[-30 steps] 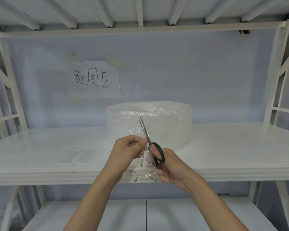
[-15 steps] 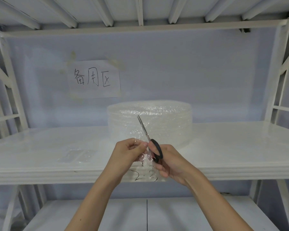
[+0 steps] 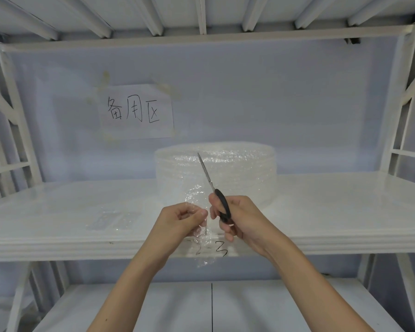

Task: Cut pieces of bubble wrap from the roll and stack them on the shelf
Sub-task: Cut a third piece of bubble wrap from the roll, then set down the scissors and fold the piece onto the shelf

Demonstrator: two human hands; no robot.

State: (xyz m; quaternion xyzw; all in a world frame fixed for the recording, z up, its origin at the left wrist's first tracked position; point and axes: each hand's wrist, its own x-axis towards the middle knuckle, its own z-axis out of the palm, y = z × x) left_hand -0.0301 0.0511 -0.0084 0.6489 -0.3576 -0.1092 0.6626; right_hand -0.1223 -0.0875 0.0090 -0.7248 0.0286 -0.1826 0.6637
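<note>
A wide roll of clear bubble wrap (image 3: 240, 171) stands on the white shelf (image 3: 333, 212), at its middle. A strip of wrap (image 3: 197, 197) runs from the roll toward me and hangs over the shelf's front edge. My left hand (image 3: 177, 221) pinches this strip at its left side. My right hand (image 3: 237, 216) grips black-handled scissors (image 3: 216, 190), blades closed and pointing up and away along the strip. A few cut pieces of bubble wrap (image 3: 113, 220) lie flat on the shelf to the left.
A paper sign with handwritten characters (image 3: 137, 111) is taped to the back wall. White shelf uprights (image 3: 398, 111) stand at both sides. A lower shelf (image 3: 201, 307) lies beneath my arms, and another shelf is overhead.
Both hands have risen slightly and the scissors have slid farther along the strip toward the roll. The blades look more closed than before.
</note>
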